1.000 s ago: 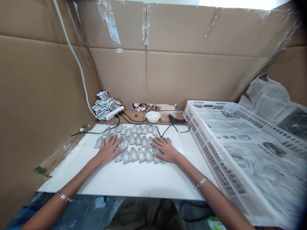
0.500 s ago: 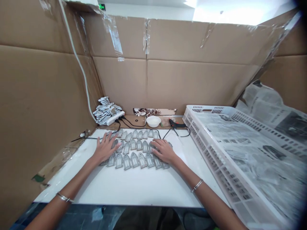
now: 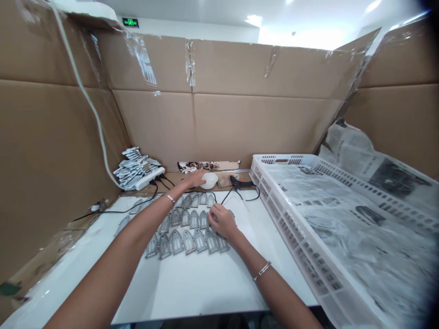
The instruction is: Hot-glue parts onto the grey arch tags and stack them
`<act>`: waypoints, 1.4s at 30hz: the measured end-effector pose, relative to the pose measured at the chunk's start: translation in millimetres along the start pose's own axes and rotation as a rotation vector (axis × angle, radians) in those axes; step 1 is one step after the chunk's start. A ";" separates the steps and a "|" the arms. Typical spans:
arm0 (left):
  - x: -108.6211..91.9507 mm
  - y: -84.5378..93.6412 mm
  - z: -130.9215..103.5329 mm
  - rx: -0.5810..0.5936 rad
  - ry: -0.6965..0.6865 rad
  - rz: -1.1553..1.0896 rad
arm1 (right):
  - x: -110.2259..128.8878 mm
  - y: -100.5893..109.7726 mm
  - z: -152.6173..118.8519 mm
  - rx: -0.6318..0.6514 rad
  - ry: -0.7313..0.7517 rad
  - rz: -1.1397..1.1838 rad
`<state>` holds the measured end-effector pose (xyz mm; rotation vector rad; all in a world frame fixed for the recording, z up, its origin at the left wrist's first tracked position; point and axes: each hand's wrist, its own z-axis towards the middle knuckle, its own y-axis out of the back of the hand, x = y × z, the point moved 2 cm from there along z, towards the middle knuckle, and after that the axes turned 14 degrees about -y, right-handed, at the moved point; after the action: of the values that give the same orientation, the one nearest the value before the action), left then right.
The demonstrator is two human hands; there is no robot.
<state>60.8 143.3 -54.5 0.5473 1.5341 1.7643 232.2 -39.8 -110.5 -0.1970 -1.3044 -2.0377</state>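
Note:
My left hand [image 3: 195, 179] stretches across the board to a small white bowl [image 3: 210, 181] at the back, its fingers and thumb closed at the bowl's left rim. Several grey, arch-shaped pieces with light slotted centres, like small lantern frames [image 3: 188, 241], lie in rows on the white board [image 3: 192, 285]. At the right end of the middle row rests my right hand [image 3: 222, 220], fingers curled down over the pieces. Whatever sits under those fingertips is hidden. My left forearm covers the left part of the rows.
A black glue gun [image 3: 242, 183] with a cable lies right of the bowl. On the right stands a white plastic crate [image 3: 288, 237] lined with newspaper. Folded packets [image 3: 135, 167] are heaped by a power strip [image 3: 150, 178] at back left. Cardboard walls [image 3: 260, 123] enclose the board.
My left hand has left the left end of the rows and reached forward and right to the bowl. My right hand's fingers have curled in. The camera view has shifted.

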 end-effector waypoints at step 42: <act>8.2 -5.1 52.6 0.277 -0.025 0.262 | -9.6 -12.7 0.6 0.106 -0.082 -0.010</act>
<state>94.7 184.4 -50.1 0.9411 1.7667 1.7336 231.2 -31.5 -124.1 -0.2278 -1.4620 -1.9812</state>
